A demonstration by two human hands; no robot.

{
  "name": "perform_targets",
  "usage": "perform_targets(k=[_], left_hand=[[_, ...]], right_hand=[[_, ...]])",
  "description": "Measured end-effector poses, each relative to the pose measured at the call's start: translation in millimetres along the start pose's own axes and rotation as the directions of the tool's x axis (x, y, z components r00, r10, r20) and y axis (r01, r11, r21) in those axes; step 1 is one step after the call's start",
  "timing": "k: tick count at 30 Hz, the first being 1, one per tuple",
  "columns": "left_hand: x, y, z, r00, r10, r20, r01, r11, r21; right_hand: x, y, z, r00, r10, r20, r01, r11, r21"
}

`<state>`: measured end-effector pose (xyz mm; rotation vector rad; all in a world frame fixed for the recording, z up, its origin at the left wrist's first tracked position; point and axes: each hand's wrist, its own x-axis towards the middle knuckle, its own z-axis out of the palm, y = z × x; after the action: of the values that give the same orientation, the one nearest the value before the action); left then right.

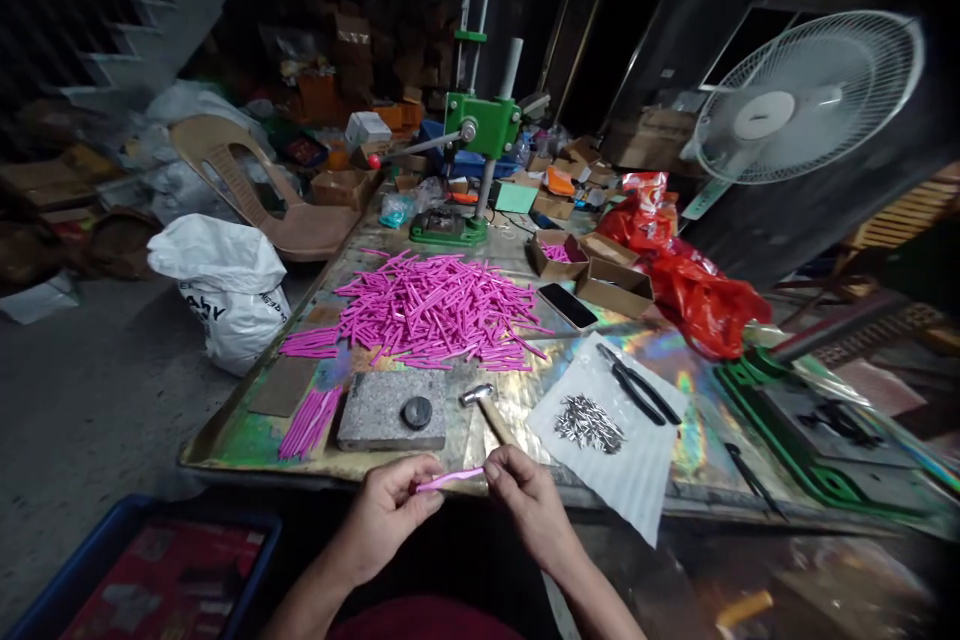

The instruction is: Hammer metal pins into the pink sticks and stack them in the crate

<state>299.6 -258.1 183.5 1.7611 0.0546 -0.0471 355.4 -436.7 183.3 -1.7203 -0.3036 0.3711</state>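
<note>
Between my two hands, just over the table's front edge, is one slim pink stick (pixel 454 478), slightly wavy. My left hand (pixel 390 510) pinches its left end, and my right hand (pixel 523 495) grips the right end with thumb and finger. A hammer (pixel 480 400) lies right behind my right hand, its handle partly hidden. Left of it is a grey stone block (pixel 367 410) with a round dark piece (pixel 417 410) on top. Behind these rises a large heap of pink sticks (pixel 442 305). A smaller row of pink sticks (pixel 309 423) lies left of the block.
On a white sheet (pixel 630 480) at the right lie small metal pins (pixel 589 423) and pliers (pixel 637 385). A phone (pixel 568 306) and cardboard boxes (pixel 615 287) sit farther back. A green press (pixel 480 125) stands behind the heap. A fan (pixel 810 100) stands at the right.
</note>
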Motion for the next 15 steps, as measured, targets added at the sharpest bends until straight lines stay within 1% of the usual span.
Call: perform_targets(k=[2, 4, 6, 8, 10, 11, 13, 15], left_hand=[[1.8, -1.2, 2.8, 0.997, -0.076, -0.007, 0.074, 0.986, -0.149], [4.9, 0.6, 8.0, 0.989, -0.148, -0.017, 0.139, 0.959, -0.247], [9.2, 2.6, 15.5, 0.982, -0.186, -0.029, 0.168, 0.938, -0.304], [13.8, 2.6, 23.5, 0.984, -0.177, -0.03, 0.158, 0.931, -0.329], [17.7, 0.5, 29.7, 0.987, -0.158, -0.024, 0.142, 0.934, -0.327], [19.2, -0.8, 31.5, 0.988, -0.153, -0.027, 0.137, 0.938, -0.317], [21.4, -2.5, 32.4, 0.985, -0.158, -0.068, 0.132, 0.948, -0.291], [22.6, -2.9, 30.5, 0.977, -0.172, -0.125, 0.134, 0.954, -0.269]], right_hand=[[-1.4, 3.9, 3.8, 0.995, 0.094, 0.038, -0.098, 0.984, 0.15], [-3.2, 7.6, 9.5, 0.986, 0.153, 0.065, -0.165, 0.952, 0.256], [-5.2, 11.1, 16.5, 0.982, 0.172, 0.074, -0.187, 0.926, 0.328], [-7.1, 14.3, 22.7, 0.982, 0.177, 0.073, -0.191, 0.92, 0.342], [-8.7, 17.1, 24.4, 0.98, 0.182, 0.074, -0.196, 0.93, 0.311], [-9.1, 18.5, 22.2, 0.982, 0.178, 0.056, -0.187, 0.946, 0.266], [-9.0, 21.8, 9.7, 0.989, 0.141, -0.04, -0.136, 0.986, 0.098], [-6.5, 26.8, -13.9, 0.982, 0.063, -0.18, -0.085, 0.99, -0.115]])
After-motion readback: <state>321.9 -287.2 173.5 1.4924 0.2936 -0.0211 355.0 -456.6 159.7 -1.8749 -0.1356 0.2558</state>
